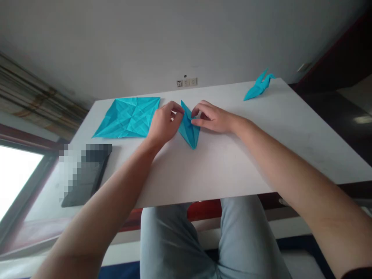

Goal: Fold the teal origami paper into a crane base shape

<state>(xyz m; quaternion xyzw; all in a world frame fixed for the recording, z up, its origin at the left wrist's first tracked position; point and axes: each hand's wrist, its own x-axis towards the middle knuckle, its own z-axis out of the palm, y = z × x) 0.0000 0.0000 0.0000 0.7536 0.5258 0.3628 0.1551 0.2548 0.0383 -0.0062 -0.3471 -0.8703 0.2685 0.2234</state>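
Observation:
A folded piece of turquoise paper (189, 130), a narrow kite shape, lies on the white table (221, 162) between my hands. My left hand (164, 124) has its fingers curled and pinches the upper left edge of the folded paper. My right hand (213, 118) presses its fingertips on the right edge of the same paper, with the thumb against the fold.
A creased open turquoise sheet (128, 117) lies flat to the left. A finished folded paper figure (258, 87) sits at the far right corner. A dark flat object (87, 174) rests near the left front edge. Wall sockets (186, 82) are behind the table.

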